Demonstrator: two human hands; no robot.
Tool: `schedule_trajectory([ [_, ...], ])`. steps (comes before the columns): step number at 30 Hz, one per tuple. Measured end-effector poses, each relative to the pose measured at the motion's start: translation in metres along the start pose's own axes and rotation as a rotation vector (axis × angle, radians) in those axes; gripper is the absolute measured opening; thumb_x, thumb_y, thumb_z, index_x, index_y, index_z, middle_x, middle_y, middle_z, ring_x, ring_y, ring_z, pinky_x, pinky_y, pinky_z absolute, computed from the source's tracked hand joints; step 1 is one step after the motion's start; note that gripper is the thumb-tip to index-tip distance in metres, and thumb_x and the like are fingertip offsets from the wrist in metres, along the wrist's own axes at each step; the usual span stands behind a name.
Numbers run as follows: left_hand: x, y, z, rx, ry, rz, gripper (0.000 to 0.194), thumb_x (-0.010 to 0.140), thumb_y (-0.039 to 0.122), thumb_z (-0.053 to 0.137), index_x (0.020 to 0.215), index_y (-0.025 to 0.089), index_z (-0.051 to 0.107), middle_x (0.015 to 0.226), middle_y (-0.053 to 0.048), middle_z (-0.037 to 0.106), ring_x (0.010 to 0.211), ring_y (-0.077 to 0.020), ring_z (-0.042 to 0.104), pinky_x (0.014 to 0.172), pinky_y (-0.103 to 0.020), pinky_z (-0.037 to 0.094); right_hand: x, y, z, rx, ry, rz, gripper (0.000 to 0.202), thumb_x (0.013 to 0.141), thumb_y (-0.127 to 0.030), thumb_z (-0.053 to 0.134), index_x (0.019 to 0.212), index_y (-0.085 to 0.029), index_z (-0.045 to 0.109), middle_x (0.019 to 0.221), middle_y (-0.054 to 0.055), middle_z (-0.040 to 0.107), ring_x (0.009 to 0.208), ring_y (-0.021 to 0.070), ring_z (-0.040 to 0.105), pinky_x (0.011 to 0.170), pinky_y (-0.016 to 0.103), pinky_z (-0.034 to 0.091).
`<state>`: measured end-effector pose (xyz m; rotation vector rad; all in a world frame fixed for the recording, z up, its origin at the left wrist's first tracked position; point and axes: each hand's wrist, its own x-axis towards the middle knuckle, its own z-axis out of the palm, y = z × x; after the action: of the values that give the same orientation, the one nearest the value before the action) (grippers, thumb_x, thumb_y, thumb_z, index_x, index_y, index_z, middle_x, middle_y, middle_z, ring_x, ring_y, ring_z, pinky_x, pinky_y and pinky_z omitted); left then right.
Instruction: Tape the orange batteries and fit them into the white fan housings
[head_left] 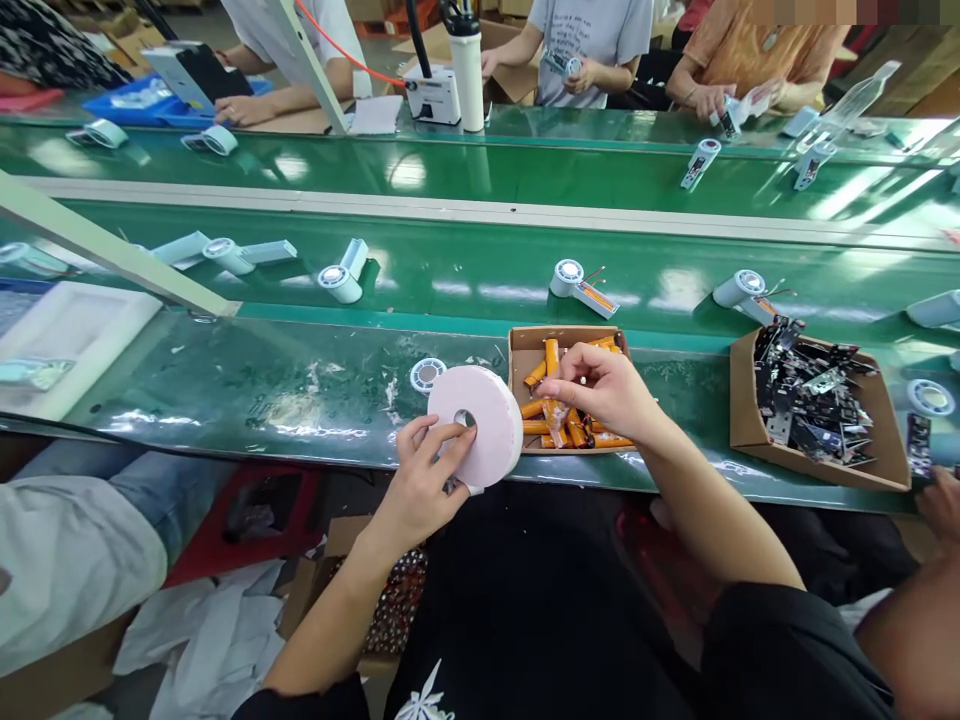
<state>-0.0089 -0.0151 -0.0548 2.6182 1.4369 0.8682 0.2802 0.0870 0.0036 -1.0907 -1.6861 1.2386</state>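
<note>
My left hand (435,460) grips a wide roll of pale pinkish-white tape (491,425), with fingers at its centre hole and the roll tilted up over the bench edge. To its right, my right hand (604,390) is closed in a pinch above a shallow cardboard box (517,350). A tiny white bit shows by its fingers; what the fingertips hold is too small to make out. Orange-wrapped cylindrical batteries (577,430) lie jumbled in that box, partly hidden by the hand. Just behind the roll, a round white-and-blue fan part (428,375) rests on the bench.
A cardboard box of circuit boards (817,400) stands at right, near another person's hand (941,505). Behind the bench, a green conveyor (465,265) carries several pale-blue handheld fans (341,280). A slanted metal post (112,245) crosses at left. Co-workers sit across the line.
</note>
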Motion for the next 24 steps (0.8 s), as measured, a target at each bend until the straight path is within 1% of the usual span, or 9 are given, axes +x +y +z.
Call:
schedule_trajectory([
  [2,0.002,0.002,0.001,0.000,-0.014,0.037,0.066,0.082,0.003,0.070,0.144,0.022,0.058,0.125,-0.013,0.066,0.132,-0.0367,0.047,0.113,-0.057,0.047,-0.006,0.001,0.003,-0.071,0.132,-0.046,0.056,0.088,-0.069,0.075,0.067,-0.024,0.051,0.061,-0.001,0.060,0.059,0.0151,0.056,0.055,0.028,0.043],
  [5,0.005,0.005,0.001,0.041,-0.026,0.076,0.060,0.085,0.003,0.069,0.141,0.022,0.062,0.123,-0.011,0.069,0.131,-0.0351,0.047,0.115,-0.055,0.045,-0.012,-0.002,0.006,-0.269,0.304,-0.208,0.061,0.099,-0.066,0.062,0.060,-0.023,0.046,0.051,-0.004,0.047,0.049,0.0113,0.044,0.052,0.028,0.034],
  [9,0.012,0.012,-0.004,0.101,-0.017,0.125,0.054,0.088,0.000,0.070,0.137,0.022,0.067,0.120,-0.008,0.073,0.127,-0.0336,0.044,0.117,-0.055,0.044,-0.017,-0.006,0.004,-0.605,0.342,-0.425,0.062,0.109,-0.057,0.049,0.059,-0.022,0.044,0.046,-0.006,0.037,0.044,0.0088,0.034,0.049,0.028,0.025],
  [13,0.020,0.018,-0.008,0.126,-0.016,0.176,0.054,0.088,0.002,0.075,0.137,0.024,0.069,0.119,-0.004,0.075,0.122,-0.0316,0.043,0.122,-0.058,0.042,-0.018,-0.006,0.010,-0.766,0.368,-0.427,0.058,0.111,-0.047,0.046,0.059,-0.022,0.039,0.047,-0.006,0.037,0.043,0.0085,0.033,0.048,0.029,0.022],
  [17,0.026,0.020,-0.011,0.158,-0.015,0.204,0.054,0.088,0.004,0.077,0.137,0.024,0.070,0.120,-0.001,0.077,0.114,-0.0288,0.044,0.127,-0.059,0.039,-0.020,-0.004,0.021,-0.732,0.411,-0.314,0.055,0.110,-0.044,0.047,0.060,-0.023,0.041,0.046,-0.004,0.040,0.044,0.0100,0.038,0.048,0.029,0.023],
  [19,0.028,0.019,-0.017,0.172,-0.011,0.197,0.053,0.089,0.004,0.077,0.137,0.025,0.071,0.120,0.000,0.077,0.110,-0.0276,0.044,0.128,-0.059,0.037,-0.024,-0.004,0.018,-0.556,0.352,-0.235,0.048,0.109,-0.048,0.049,0.069,-0.022,0.055,0.052,-0.003,0.052,0.048,0.0115,0.049,0.049,0.027,0.032],
  [21,0.029,0.017,-0.025,0.201,-0.003,0.195,0.054,0.089,0.003,0.077,0.137,0.026,0.071,0.119,0.001,0.078,0.106,-0.0272,0.044,0.128,-0.059,0.037,-0.032,-0.002,0.008,-0.298,0.146,-0.135,0.032,0.103,-0.052,0.062,0.097,-0.021,0.070,0.070,-0.001,0.069,0.062,0.0150,0.066,0.059,0.025,0.049],
  [23,0.030,0.013,-0.035,0.242,-0.004,0.193,0.056,0.088,0.003,0.077,0.138,0.026,0.070,0.119,0.001,0.078,0.105,-0.0274,0.044,0.127,-0.059,0.038,-0.041,0.001,-0.002,-0.097,-0.103,-0.019,0.041,0.095,-0.050,0.076,0.126,-0.024,0.068,0.090,0.001,0.079,0.083,0.0204,0.077,0.074,0.029,0.061],
  [24,0.031,0.011,-0.039,0.260,-0.007,0.195,0.057,0.088,0.002,0.077,0.139,0.026,0.070,0.119,0.000,0.078,0.104,-0.0276,0.044,0.126,-0.059,0.039,-0.045,0.004,-0.004,-0.039,-0.179,0.033,0.045,0.093,-0.046,0.079,0.131,-0.025,0.067,0.096,0.001,0.080,0.090,0.0226,0.079,0.080,0.032,0.063],
])
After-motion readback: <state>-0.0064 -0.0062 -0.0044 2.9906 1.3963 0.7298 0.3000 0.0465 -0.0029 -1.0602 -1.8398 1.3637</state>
